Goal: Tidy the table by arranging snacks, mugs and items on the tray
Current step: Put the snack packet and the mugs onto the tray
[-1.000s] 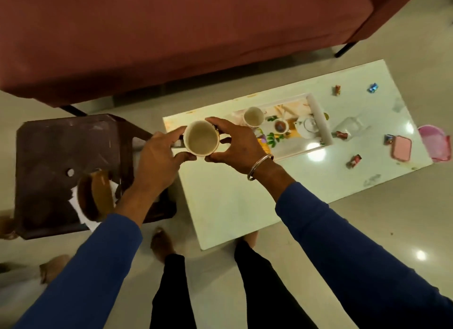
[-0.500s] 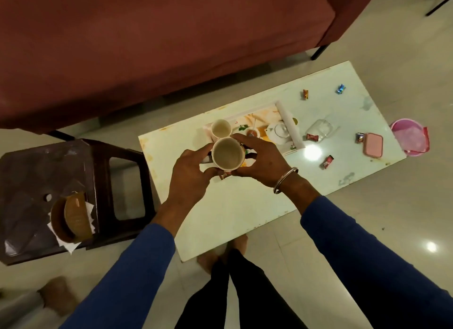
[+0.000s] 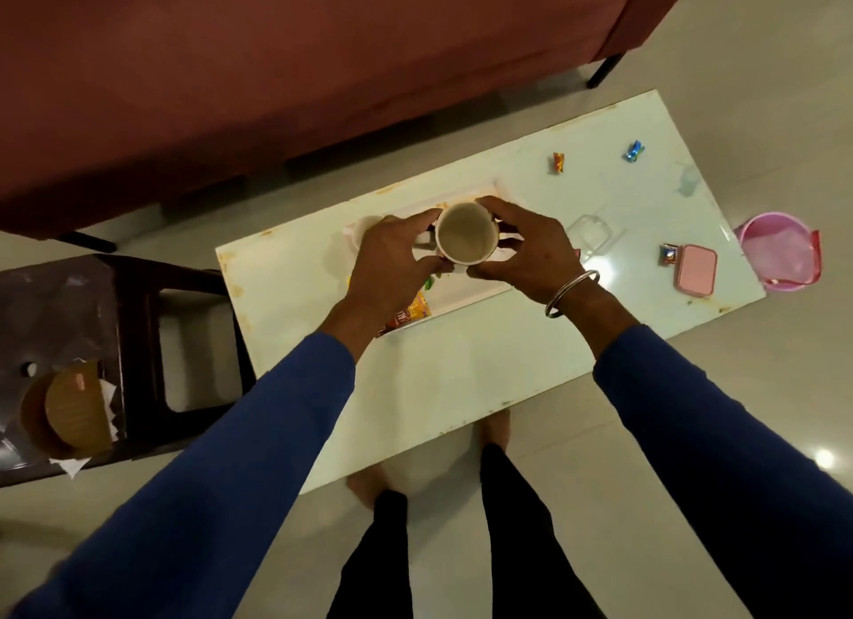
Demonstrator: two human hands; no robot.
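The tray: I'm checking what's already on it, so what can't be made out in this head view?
- Tray: mostly hidden by the left hand, the right hand and the mug they hold.
- Mug: whether it rests on the tray or is above it cannot be told.
- Snack packet: partly covered by the left wrist; print too blurred to read.
- Wrapped candies: too small to identify.

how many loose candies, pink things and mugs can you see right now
loose wrapped candies on the table: 3, orange, blue, red-orange
pink things: 2, case, bucket
mugs: 1, mug, held by left hand and right hand
total: 6
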